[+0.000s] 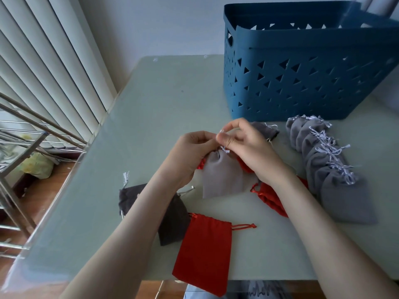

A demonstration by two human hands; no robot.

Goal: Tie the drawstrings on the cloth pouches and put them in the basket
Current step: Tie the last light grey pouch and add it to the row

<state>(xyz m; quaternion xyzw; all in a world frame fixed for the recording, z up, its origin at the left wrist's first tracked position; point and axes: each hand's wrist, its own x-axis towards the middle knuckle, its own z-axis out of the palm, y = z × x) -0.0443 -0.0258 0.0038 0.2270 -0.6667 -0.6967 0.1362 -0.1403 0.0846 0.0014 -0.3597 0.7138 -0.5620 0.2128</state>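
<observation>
Here, the left hand (192,147) and right hand (246,145) are each pinching the white drawstring (224,149) above a grey pouch's (222,175) gathered neck, probably tightening a knot, the pouch lying on the table (162,104) near the blue basket (302,74).

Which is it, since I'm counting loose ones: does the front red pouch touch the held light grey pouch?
Apart. Head view: bare table separates red pouch and grey pouch.

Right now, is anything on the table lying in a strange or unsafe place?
Yes. The flat red pouch nearest the person hangs over the near edge of the table, one corner past it, so it could slip off. Nothing looks spilled or torn.
</observation>
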